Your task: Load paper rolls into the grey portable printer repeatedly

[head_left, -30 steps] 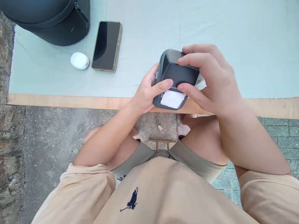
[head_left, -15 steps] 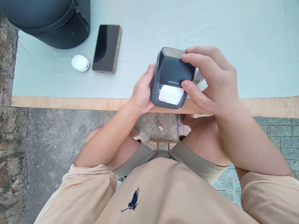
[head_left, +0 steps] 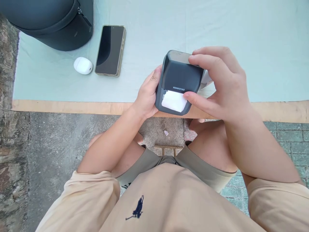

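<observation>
Setting: we sit outdoors over rough paving, at a bench [head_left: 72, 104] covered by a pale green cloth [head_left: 241, 38] that stops short of its near wooden edge.
Printer: the small dark printer [head_left: 180, 75] is held just above the near edge of the bench, near its middle, tilted toward us.
Left hand: our left hand [head_left: 146, 96] clasps the printer's left side, thumb lying along the casing.
Right hand: our right hand [head_left: 223, 85] grasps the printer from the right, fingers over its top and the thumb tip touching the right edge of the white label [head_left: 173, 101] that shows at the front slot.
Doing it well: we judge that the left grip should hold the body steady while the thumb works the label gently and squarely, so it neither creases nor tears askew.
Writing: "NIIMBOT" stands in small pale letters on the printer's front, above the label; the label itself looks blank.
Shirt: a small dark horse-and-rider logo [head_left: 137, 209], no words.
Far left corner: a dark zipped bag [head_left: 48, 22], with a white case [head_left: 83, 65] and a phone [head_left: 110, 50] lying screen-up beside it; no writing legible there.
</observation>
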`<state>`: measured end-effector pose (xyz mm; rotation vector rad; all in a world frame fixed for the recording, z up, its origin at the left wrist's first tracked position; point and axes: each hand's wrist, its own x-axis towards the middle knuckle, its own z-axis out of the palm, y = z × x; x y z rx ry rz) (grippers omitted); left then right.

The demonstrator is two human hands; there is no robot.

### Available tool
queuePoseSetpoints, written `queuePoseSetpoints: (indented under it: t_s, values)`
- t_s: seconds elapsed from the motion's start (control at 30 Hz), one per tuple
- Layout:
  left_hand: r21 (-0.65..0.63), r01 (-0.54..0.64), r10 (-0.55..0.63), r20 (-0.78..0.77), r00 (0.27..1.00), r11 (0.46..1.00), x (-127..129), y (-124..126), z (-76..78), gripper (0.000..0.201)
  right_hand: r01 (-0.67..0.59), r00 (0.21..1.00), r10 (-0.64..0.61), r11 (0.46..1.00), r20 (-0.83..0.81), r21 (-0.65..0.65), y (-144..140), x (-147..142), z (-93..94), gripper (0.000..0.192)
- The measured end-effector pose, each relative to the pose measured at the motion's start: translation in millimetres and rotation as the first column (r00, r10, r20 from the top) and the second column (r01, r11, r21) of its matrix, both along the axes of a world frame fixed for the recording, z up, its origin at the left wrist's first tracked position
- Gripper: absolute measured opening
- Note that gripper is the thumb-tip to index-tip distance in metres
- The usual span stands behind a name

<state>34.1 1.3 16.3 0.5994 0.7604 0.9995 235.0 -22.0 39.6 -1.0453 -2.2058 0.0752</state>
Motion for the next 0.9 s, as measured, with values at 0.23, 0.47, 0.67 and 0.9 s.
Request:
queuePoseSetpoints:
  t_s: [0.23, 0.47, 0.67, 0.9]
  values:
    - [0.034, 0.003, -0.003, 0.004, 1.0, 0.999, 0.7, 2.5, -7.6, 0.043, 0.04, 0.999, -0.041, 0.998, 0.016, 0.056, 3.6, 1.0, 2.6, 0.056]
    - [0.201, 0.14, -0.148, 0.027, 0.989, 0.97, -4.0, 1.5, -15.8, 0.019, 0.342, 0.904, -0.299, 0.935, -0.306, 0.097, -5.9, -15.0, 6.5, 0.01]
    - [0.205, 0.128, -0.128, -0.01, 0.992, 0.97, -4.2, -1.6, -14.3, 0.017, 0.31, 0.92, -0.3, 0.951, -0.253, -0.003, -5.7, -17.8, 5.5, 0.005]
    - [0.213, 0.175, -0.159, -0.09, 0.983, 0.961, -4.0, -4.8, -11.7, 0.025, 0.22, 0.96, -0.199, 0.971, 0.196, -0.093, 6.8, 5.7, -11.0, 0.041]
